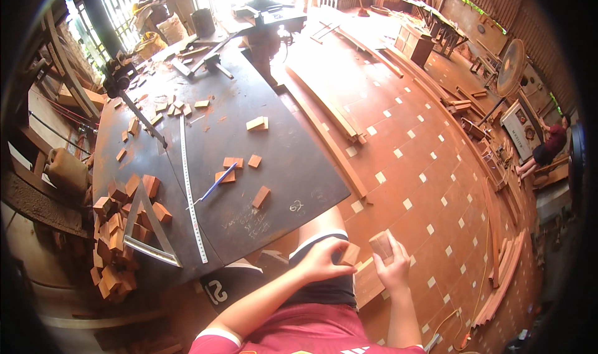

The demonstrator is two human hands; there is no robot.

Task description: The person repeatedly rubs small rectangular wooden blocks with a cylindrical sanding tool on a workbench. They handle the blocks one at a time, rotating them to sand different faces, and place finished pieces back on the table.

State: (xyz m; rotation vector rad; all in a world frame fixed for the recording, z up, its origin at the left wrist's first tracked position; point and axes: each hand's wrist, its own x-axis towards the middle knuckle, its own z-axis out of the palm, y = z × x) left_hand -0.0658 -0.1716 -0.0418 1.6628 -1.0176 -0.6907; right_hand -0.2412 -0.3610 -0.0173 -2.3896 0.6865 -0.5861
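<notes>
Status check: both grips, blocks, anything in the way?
Left grip: closed on wooden block. Right grip: closed on second block. Nothing visible between them; dark tabletop ahead.

The left hand [322, 260] covers part of a wooden block [350, 255]; the right hand [395, 270] partly hides a second block [381, 246]. The red shirt [305, 326] is cut off at the lower edge. Glare at the top centre washes out details.

Woodworking shop: wooden blocks [115, 234], long planks [324, 106] (possibly a machine [266, 21] in glare)
</notes>
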